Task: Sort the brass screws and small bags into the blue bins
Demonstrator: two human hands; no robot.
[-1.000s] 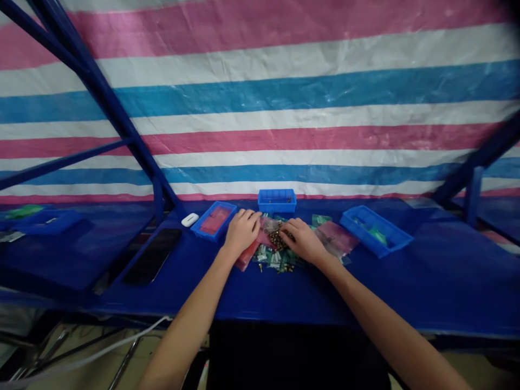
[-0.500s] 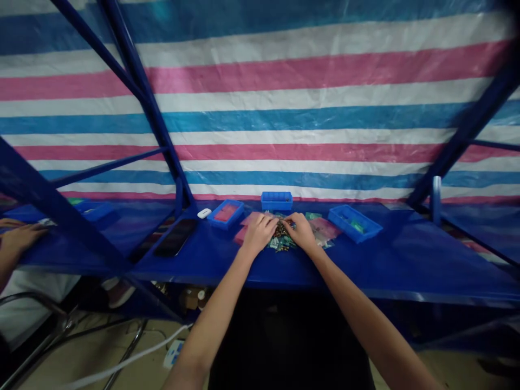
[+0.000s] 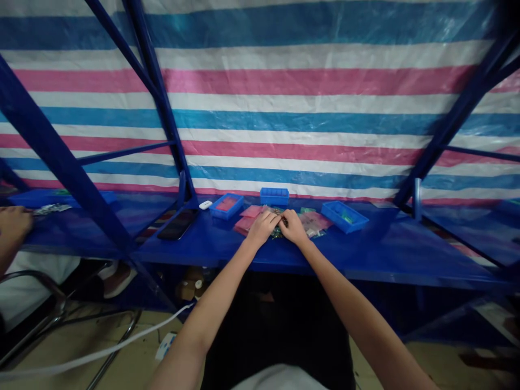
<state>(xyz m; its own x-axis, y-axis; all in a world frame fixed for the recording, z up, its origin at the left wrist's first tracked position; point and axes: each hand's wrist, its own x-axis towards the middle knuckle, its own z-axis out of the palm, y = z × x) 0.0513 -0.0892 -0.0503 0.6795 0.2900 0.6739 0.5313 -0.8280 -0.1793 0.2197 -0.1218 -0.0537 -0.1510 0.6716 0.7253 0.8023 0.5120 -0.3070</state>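
Left hand (image 3: 263,227) and right hand (image 3: 293,227) curled, fingertips almost meeting over a heap of small brass-coloured parts (image 3: 280,221), any grip hidden, midway along the glossy blue counter (image 3: 365,254). Flat pink plastic bags (image 3: 248,219) beside the left hand, more glossy bags (image 3: 312,221) beside the right. Farther back, rectangular blue plastic trays (image 3: 344,216) near the rear edge, then a striped woven tarpaulin (image 3: 284,130).
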